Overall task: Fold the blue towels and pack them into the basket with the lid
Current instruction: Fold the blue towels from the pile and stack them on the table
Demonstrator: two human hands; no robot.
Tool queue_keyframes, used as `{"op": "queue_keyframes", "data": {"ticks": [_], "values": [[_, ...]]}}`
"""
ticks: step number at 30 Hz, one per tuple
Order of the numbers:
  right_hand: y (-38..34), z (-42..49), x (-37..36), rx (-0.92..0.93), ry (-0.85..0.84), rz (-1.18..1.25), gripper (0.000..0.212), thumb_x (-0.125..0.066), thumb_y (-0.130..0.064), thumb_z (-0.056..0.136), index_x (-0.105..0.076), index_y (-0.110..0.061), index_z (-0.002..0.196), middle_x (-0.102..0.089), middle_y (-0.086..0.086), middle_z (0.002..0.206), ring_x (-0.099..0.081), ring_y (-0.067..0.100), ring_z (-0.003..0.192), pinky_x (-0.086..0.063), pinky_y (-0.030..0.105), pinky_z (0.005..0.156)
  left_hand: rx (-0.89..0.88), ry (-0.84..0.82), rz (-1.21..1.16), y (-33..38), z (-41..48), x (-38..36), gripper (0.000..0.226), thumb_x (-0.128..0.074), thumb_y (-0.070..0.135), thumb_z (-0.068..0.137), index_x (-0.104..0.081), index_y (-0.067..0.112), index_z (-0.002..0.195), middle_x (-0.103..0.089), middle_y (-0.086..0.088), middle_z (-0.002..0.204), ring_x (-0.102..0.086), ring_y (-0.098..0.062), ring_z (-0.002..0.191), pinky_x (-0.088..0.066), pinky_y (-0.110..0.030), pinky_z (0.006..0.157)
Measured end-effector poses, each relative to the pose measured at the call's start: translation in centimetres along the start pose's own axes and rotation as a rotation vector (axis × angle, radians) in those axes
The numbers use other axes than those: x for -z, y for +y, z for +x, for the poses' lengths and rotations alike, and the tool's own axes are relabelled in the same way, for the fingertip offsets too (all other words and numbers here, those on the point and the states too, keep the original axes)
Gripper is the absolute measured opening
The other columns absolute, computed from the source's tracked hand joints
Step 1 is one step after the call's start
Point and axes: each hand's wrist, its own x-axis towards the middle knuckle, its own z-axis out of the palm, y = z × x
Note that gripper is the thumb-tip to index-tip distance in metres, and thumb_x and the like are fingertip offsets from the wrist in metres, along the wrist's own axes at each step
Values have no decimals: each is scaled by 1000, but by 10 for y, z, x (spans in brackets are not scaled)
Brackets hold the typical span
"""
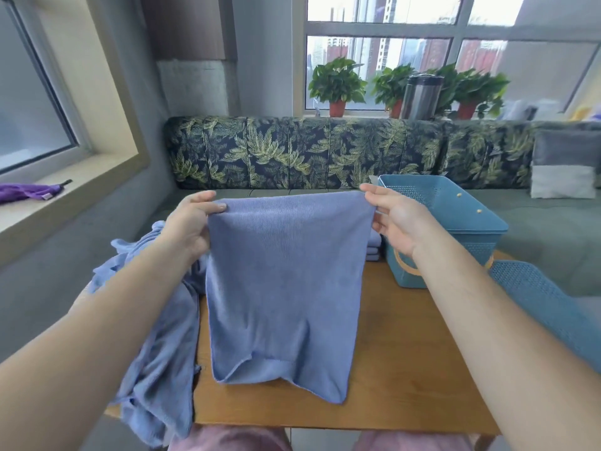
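Note:
A blue towel (286,288) hangs doubled over the wooden table (406,369), its lower edge touching the tabletop. My left hand (192,222) pinches its top left corner and my right hand (395,219) pinches its top right corner. A heap of unfolded blue towels (153,336) spills over the table's left edge. A small stack of folded blue towels (374,245) lies behind the held towel, next to the teal perforated basket (455,216) at the table's far right. The basket stands open, and its teal lid (546,307) lies to the right of it.
A leaf-patterned sofa (292,151) runs behind the table, with a grey cushion (566,164) at the right. Potted plants (338,83) and a steel flask (421,96) stand on the windowsill. A purple cloth (26,192) lies on the left sill.

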Motion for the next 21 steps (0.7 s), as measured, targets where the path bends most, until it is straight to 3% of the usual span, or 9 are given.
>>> {"op": "queue_keyframes", "data": {"ticks": [5,8,10,12,17,21], "values": [[-47,-14,2,201,-13,91,25,-54,-5,100,-70,-21,112,-74,-4,93,-67,12,80,-48,27,76,-153,-101,-26,51,-15,-16,24,-67,-2,87,-65,17,102,-66,-1,88,-63,-15,78,-53,-27,63],[-72,-24,7,271,-12,69,27,-59,-1,96,-71,-17,115,-75,4,103,-69,19,89,-52,31,81,-251,-120,-90,70,-31,-23,20,-70,-2,86,-68,17,92,-67,-1,78,-62,-14,69,-52,-24,61],[-86,-32,10,325,-9,24,30,-65,0,91,-72,-16,116,-76,7,107,-70,22,93,-53,33,81,-308,-133,-95,79,-41,-28,18,-70,0,87,-71,14,97,-68,-2,82,-62,-14,74,-51,-22,65],[-96,-41,15,366,1,-24,35,-69,1,88,-71,-17,118,-76,6,109,-72,21,96,-54,31,81,-361,-135,-35,83,-50,-33,18,-73,6,87,-75,16,102,-70,-2,89,-61,-14,77,-49,-23,71],[-113,-64,24,456,15,-185,43,-68,4,88,-69,-22,122,-75,1,114,-71,16,105,-56,33,89,-597,-44,237,91,-65,-39,13,-70,15,90,-78,24,94,-72,-2,90,-56,-16,73,-45,-30,66],[-117,-68,29,437,94,-238,35,-70,6,86,-73,-21,108,-72,7,110,-71,22,103,-59,36,86,-790,71,497,90,-63,-46,17,-63,6,87,-68,19,78,-68,-8,95,-55,-14,74,-41,-13,60]]}}
